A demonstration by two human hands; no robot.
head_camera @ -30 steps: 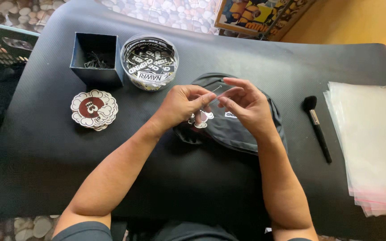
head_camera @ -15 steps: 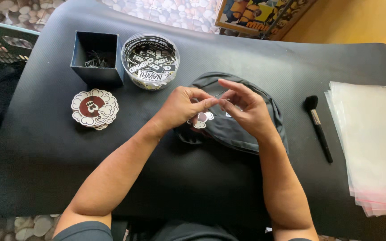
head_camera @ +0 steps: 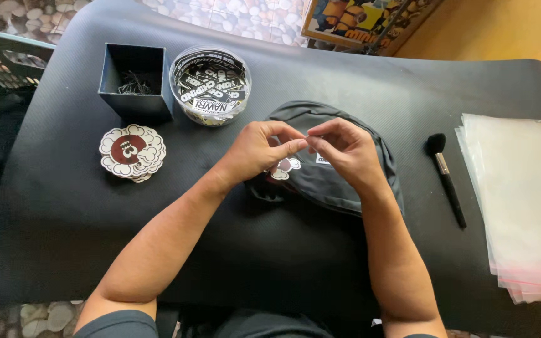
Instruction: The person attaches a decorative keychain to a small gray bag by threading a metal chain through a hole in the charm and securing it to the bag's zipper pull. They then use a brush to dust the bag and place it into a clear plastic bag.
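Hands (head_camera: 264, 150) unmoved — cap (head_camera: 336, 181) long axis left-right.

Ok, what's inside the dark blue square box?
The dark blue square box holds a tangle of thin black strings or loops, lying loose at the bottom. Its near wall hides part of the floor, so their number cannot be told.

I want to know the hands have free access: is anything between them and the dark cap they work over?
Nothing visible does. The left hand and right hand meet fingertip to fingertip directly above the dark cap. The brush, round tub and dark box lie off to the sides.
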